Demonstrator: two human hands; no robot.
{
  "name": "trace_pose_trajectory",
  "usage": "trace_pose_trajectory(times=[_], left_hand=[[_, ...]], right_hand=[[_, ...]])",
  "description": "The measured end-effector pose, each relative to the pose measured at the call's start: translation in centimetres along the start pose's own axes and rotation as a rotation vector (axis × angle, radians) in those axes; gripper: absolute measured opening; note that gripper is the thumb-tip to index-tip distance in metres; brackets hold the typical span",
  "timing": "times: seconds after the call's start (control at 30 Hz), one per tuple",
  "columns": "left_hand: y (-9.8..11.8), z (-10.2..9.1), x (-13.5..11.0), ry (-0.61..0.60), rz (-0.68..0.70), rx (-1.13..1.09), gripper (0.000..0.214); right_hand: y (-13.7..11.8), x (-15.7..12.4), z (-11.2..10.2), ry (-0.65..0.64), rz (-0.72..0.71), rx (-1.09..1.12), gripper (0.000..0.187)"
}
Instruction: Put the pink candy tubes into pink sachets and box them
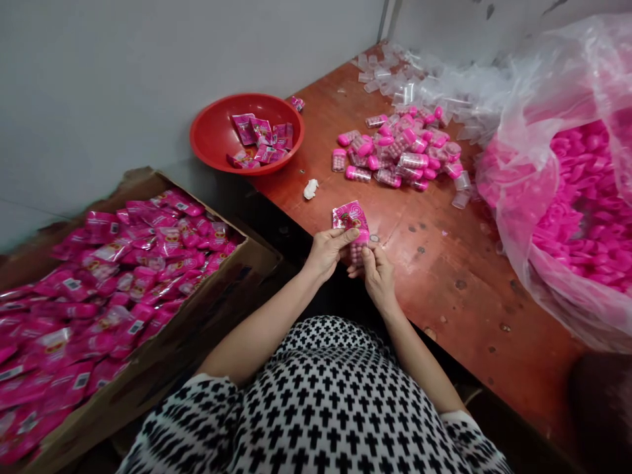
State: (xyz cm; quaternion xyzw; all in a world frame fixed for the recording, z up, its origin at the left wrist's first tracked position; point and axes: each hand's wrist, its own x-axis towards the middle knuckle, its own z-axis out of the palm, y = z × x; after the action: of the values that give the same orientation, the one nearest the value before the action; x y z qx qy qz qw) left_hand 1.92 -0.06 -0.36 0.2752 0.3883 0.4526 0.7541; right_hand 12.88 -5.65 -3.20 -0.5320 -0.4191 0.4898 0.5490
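Note:
My left hand [326, 253] is closed, with its thumb pressing on a shiny pink printed packet [348, 214]. My right hand [380, 275] pinches the lower end of a small clear candy bottle [358, 251] with a pink cap and pink balls inside. The packet and bottle meet at my left thumb, over the near edge of the table; whether the bottle is partly inside the packet I cannot tell. Beyond my hands lies a heap of similar filled, pink-capped bottles [409, 153].
A red bowl [212, 148] holds several pink packets at the table's [434, 276] left corner. A white scrap [311, 189] lies nearby. Empty clear bottles [444, 85] spread along the back. A plastic bag [523, 217] of pink caps stands right. Lower left, a cardboard box [162, 368] holds packed pink packets.

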Motion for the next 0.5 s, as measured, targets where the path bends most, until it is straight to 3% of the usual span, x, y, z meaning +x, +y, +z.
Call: trace_pose_trajectory(times=[0.13, 0.33, 0.5], left_hand=[[0.15, 0.0, 0.12, -0.037, 0.021, 0.123, 0.032], [-0.07, 0.18, 0.15, 0.025, 0.082, 0.176, 0.031], [0.01, -0.02, 0.13, 0.009, 0.091, 0.227, 0.033]], right_hand=[[-0.03, 0.17, -0.04, -0.068, 0.103, 0.198, 0.032], [0.06, 0.01, 0.09, 0.08, -0.023, 0.011, 0.029], [-0.11, 0.47, 0.05, -0.056, 0.105, 0.232, 0.031]])
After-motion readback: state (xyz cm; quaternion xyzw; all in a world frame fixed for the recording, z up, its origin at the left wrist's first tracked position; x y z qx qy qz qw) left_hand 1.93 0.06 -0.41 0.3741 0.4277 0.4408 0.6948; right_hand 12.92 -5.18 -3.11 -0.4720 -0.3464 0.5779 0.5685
